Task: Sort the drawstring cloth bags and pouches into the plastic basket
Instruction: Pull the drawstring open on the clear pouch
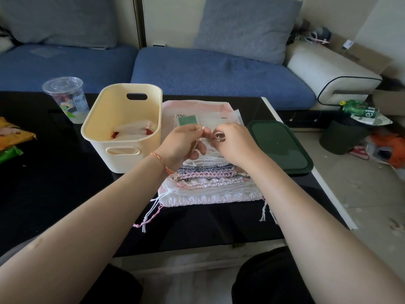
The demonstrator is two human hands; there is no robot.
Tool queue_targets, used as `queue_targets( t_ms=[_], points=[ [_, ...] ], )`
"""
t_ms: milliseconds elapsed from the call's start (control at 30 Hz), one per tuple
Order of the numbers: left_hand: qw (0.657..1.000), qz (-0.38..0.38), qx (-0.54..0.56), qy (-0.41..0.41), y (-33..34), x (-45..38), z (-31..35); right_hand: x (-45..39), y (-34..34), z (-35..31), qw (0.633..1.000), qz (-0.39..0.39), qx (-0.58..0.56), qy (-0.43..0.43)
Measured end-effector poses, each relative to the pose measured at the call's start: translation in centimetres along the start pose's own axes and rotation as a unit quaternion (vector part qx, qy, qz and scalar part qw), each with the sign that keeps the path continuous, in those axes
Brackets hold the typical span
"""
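On the black table, I am seeing a lidded plastic cup standing left of the cream plastic basket, which is holding a few white and red pouches. Just right of it, my left hand is pinching a drawstring and my right hand is pinching a looped white cord, both above the stack of cloth bags. A green lid is lying beyond.
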State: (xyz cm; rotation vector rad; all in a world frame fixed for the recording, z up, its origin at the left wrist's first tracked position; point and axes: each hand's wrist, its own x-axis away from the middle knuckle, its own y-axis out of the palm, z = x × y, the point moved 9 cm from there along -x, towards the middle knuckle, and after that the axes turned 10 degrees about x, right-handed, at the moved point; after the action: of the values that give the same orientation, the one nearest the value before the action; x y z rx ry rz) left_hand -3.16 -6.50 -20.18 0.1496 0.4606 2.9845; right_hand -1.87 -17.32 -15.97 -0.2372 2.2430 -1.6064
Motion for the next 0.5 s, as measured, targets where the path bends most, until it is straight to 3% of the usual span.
queue_targets(
  t_ms=[133,300,400,500],
  points=[
    [0.993,0.044,-0.098,0.045,-1.3,-0.2,0.1,0.1,0.4,0.2,1.000,-0.028,0.009,0.009],
    [0.957,0.112,-0.245,0.107,-1.8,0.2,1.2,0.2,0.9,-0.2,0.998,-0.043,0.042,0.001],
    [0.915,0.085,-0.372,0.129,-1.0,0.1,1.6,0.0,1.3,0.4,0.996,-0.079,0.006,0.033],
    [0.891,0.032,-0.436,0.122,-0.1,0.2,1.0,0.5,0.9,0.9,0.984,-0.101,-0.125,0.081]
  ],
)
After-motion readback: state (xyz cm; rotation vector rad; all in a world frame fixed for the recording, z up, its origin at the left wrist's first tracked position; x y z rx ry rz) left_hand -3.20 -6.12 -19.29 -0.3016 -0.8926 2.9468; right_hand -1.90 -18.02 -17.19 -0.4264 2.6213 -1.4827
